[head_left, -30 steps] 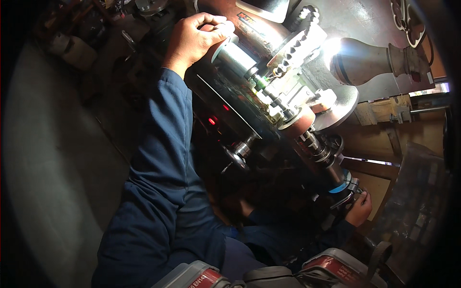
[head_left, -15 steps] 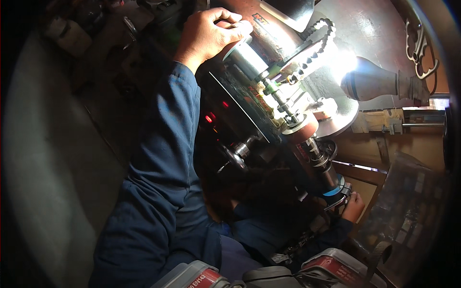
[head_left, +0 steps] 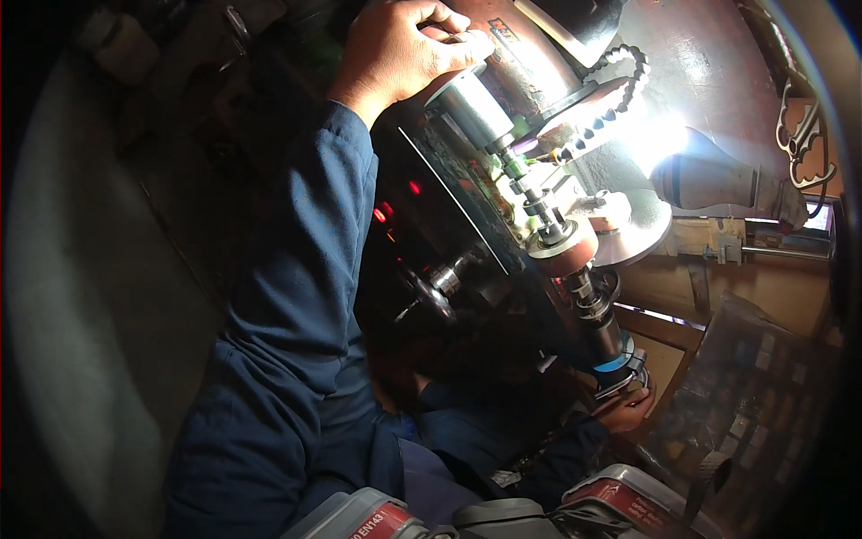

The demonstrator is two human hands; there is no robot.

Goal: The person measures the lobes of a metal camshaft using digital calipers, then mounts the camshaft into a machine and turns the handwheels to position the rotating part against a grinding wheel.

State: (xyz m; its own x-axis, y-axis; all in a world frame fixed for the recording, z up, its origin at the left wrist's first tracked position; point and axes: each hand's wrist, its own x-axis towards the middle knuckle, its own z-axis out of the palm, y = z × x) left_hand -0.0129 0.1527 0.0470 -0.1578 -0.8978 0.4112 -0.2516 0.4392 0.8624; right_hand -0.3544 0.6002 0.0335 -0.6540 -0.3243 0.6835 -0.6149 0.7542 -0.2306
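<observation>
A stepped metal shaft [head_left: 541,202] runs slantwise along a machine under bright lamplight. At its upper end sits a smooth grey cylinder [head_left: 476,106]. My left hand [head_left: 409,52] is at the far end of this cylinder, its fingers curled and closed; whatever they pinch is hidden. Lower along the line are a reddish-brown collar [head_left: 567,251] and a dark spindle [head_left: 607,338] with a blue ring [head_left: 614,361]. My right hand [head_left: 626,411] closes from below on a metal clamp [head_left: 627,379] at the spindle's lower end.
A lit work lamp [head_left: 714,171] and a segmented hose [head_left: 633,76] stand close to the shaft. A shiny handwheel [head_left: 431,292] juts out on the near side. Respirator filters [head_left: 359,516] fill part of the lower edge. A plastic-covered board [head_left: 736,386] is at right.
My right hand has moved from the clamp's right side to beneath it. My left hand stays at the cylinder's end. The whole view has shifted slightly.
</observation>
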